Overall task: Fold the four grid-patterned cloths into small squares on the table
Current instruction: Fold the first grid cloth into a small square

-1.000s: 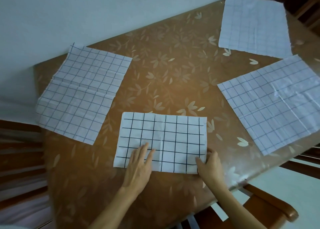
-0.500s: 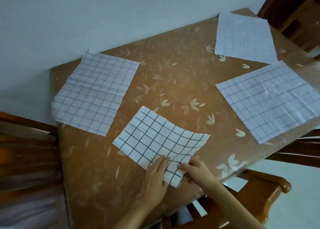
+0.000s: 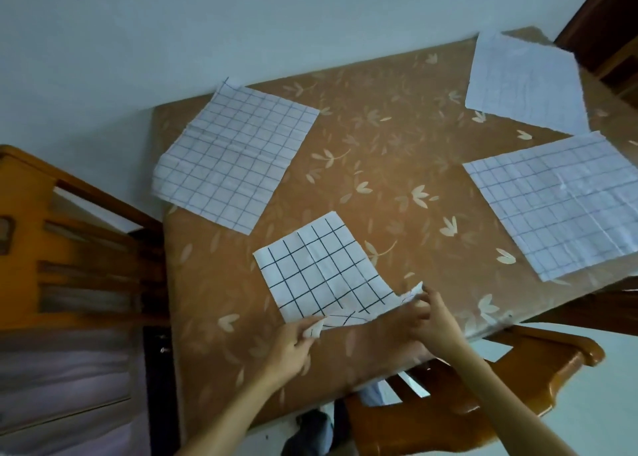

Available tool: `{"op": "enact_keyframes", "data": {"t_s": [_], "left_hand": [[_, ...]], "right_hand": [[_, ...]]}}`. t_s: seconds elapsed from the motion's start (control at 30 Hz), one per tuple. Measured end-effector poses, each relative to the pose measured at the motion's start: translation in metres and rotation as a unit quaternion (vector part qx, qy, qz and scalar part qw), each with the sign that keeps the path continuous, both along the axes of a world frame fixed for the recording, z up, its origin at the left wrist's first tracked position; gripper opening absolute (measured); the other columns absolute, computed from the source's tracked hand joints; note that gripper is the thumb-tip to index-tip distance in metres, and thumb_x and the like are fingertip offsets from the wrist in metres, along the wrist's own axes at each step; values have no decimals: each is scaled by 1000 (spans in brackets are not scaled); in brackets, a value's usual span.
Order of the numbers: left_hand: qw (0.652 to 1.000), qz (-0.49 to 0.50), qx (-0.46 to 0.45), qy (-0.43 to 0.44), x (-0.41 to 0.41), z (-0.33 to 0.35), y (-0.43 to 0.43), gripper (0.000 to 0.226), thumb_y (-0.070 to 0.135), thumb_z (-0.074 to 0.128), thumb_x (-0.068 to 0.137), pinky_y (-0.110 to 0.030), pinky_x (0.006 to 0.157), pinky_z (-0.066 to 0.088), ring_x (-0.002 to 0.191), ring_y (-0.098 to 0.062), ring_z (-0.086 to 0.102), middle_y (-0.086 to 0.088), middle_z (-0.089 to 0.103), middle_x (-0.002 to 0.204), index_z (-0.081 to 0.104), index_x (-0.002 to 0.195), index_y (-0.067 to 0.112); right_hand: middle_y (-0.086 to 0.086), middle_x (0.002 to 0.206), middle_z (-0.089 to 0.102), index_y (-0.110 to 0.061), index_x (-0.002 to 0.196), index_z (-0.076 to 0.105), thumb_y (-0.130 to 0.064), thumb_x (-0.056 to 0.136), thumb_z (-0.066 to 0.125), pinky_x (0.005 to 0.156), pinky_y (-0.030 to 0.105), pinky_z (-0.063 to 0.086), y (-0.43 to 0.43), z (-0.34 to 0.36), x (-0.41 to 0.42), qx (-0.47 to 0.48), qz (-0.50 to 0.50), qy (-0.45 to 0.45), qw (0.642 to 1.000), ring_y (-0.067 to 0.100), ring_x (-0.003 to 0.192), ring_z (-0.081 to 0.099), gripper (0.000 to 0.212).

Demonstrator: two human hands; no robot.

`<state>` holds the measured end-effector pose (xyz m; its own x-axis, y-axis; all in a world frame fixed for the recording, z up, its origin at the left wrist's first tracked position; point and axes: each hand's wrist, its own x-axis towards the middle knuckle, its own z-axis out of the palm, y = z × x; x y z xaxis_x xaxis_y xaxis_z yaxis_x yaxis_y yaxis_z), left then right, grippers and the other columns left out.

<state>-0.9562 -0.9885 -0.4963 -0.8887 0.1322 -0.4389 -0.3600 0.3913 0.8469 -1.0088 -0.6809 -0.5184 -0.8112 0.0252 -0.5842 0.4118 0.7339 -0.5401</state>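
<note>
A folded white cloth with a bold black grid lies near the table's front edge, its near edge lifted. My left hand pinches the near left corner. My right hand pinches the near right corner, raised off the table. Three more grid cloths lie flat and unfolded: one at the back left, one at the right, and a paler one at the far right corner.
The brown table has a leaf pattern and stands against a pale wall. Wooden chairs stand at the left and at the near right. A dark wooden door frame is at the top right.
The view has swung left. The bold-grid cloth has turned on the table, and both hands have moved from pressing it flat to pinching and lifting its near corners.
</note>
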Motion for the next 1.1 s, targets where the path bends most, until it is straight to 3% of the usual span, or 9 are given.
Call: {"op": "enact_keyframes", "data": {"t_s": [0.13,0.17,0.3,0.43,0.53,0.7,0.87,0.97,1.1], "left_hand": [[998,31,20,-53,5,4,-17,36,56,56,94,-38,72,46,72,-6,58,13,62,73,69,87,23],[995,56,23,-76,6,5,-21,36,60,56,92,-31,79,49,75,-7,59,12,64,76,69,90,27],[986,118,51,-108,6,-2,-38,23,51,59,90,-46,106,48,107,-5,66,17,75,105,71,104,36],[978,153,64,-126,-1,-10,-48,22,48,57,94,-51,103,50,110,-15,68,10,75,111,70,107,36],[967,219,63,-117,-14,-16,-48,15,43,55,98,-49,103,50,108,-15,67,8,73,110,67,104,36],[948,282,59,-137,-31,-19,-53,30,44,63,93,-42,98,54,107,-13,63,9,65,115,55,120,32],[958,264,3,-115,-25,-24,-62,43,23,70,93,-28,79,58,92,-9,67,3,68,99,48,130,28],[963,242,-45,-112,-21,-32,-65,54,15,75,87,-44,83,61,92,-16,69,-2,71,97,49,131,31],[963,235,-74,-111,-20,-35,-64,58,11,81,78,-50,82,59,84,-20,70,-3,72,87,51,125,27]], "right_hand": [[-3,130,63,-33,114,69,-22,65,80,106,47,43,-18,-15,-10,80,162,107,978,27,129,52,52],[-8,137,59,-35,119,66,-24,72,78,110,48,39,-32,5,-11,72,169,128,975,24,136,45,50],[-15,145,45,-28,141,53,-23,74,85,110,40,29,-51,33,-22,-21,151,150,977,12,138,33,74],[-24,140,46,-41,130,60,-48,79,78,113,43,33,-66,29,-43,-29,212,127,969,8,138,35,54],[-18,103,74,-36,102,73,-45,84,74,87,42,56,-77,23,-57,-53,151,92,983,4,98,68,19],[-9,76,69,-17,88,68,-37,90,69,63,29,48,-93,13,-79,-35,88,54,994,19,79,67,20],[-8,71,58,-23,81,58,-26,93,67,60,26,41,-99,2,-80,-4,70,12,997,15,70,58,15],[-13,67,48,-31,75,46,-25,93,67,56,20,37,-100,0,-78,-2,47,3,999,3,61,46,29],[-4,81,62,-21,92,57,-31,92,68,70,32,48,-101,2,-81,3,31,-5,999,16,77,60,15]]}}
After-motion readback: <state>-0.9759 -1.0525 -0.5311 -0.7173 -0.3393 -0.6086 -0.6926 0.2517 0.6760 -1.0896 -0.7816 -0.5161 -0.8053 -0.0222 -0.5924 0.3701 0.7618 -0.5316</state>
